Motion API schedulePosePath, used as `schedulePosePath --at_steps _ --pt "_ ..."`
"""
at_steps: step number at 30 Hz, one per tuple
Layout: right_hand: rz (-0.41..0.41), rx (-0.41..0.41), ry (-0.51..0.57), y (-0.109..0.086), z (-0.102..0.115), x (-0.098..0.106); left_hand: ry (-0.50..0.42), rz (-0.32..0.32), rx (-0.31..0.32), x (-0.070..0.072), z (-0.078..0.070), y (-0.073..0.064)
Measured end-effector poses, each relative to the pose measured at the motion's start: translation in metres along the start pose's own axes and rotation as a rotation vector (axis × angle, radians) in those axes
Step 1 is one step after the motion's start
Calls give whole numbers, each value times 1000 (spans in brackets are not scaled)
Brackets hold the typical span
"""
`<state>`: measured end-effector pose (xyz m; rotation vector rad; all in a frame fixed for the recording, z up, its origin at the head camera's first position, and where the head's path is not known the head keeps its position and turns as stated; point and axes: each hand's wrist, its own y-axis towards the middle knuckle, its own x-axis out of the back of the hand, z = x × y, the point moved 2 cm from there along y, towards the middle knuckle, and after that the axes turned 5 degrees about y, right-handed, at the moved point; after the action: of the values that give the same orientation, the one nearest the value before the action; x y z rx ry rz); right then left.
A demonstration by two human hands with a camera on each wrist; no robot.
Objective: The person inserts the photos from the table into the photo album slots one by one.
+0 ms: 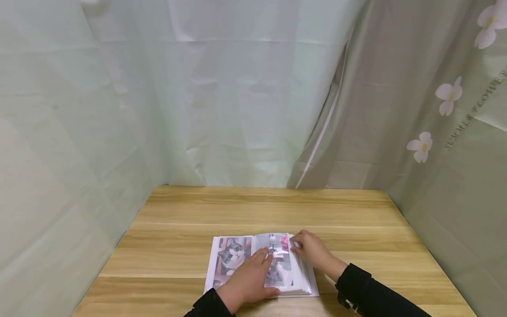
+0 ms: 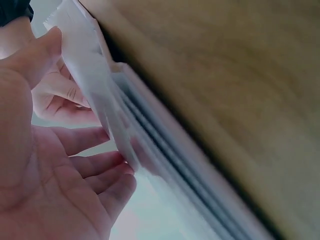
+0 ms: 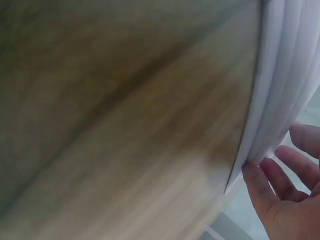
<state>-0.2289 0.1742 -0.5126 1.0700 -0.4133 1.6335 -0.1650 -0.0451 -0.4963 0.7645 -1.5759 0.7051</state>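
A photo album lies spread on the wooden table, with a grey-and-white cat photo on its left page and more pictures behind clear sleeves on the right. My left hand rests across the middle of it, fingers extended onto the right page and thumb near the bottom edge. In the left wrist view, straight fingertips touch the clear page sleeve. At the upper right corner, my right hand has bent fingers and thumb on the album page. The right wrist view shows its fingertips against the layered page edges.
Wood-grain table extends around the album on all sides. A pale curtain hangs behind and at both sides, with printed flowers and lettering on the right. Dark sleeves cover both forearms.
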Motion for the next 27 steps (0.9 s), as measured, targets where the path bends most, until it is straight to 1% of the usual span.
schedulePosePath --at_steps 4,8,11,13,15,18,20,22,25,27 --pt "-7 6 -12 -1 1 -4 -17 -8 -2 2 1 -2" --pt "3 36 -31 1 4 -8 -42 -18 -2 6 6 -4" --pt "9 41 -48 2 5 -9 -55 -21 -6 9 11 -4" --pt "13 31 -52 1 6 -8 -65 -30 -13 13 17 -3" --pt "17 13 -52 1 6 -6 -75 -44 -9 19 28 -2" --pt "8 -5 -48 -1 6 -2 -92 -88 6 29 51 0" --pt "-2 -12 -47 -1 5 1 -110 -119 33 36 69 0" --pt "-9 -17 -49 -2 4 2 -127 -137 71 41 86 -2" --pt "-13 -21 -47 -5 2 1 -158 -123 141 44 110 -6" --pt "-17 -16 -47 -7 2 0 -171 -107 182 45 123 -9"
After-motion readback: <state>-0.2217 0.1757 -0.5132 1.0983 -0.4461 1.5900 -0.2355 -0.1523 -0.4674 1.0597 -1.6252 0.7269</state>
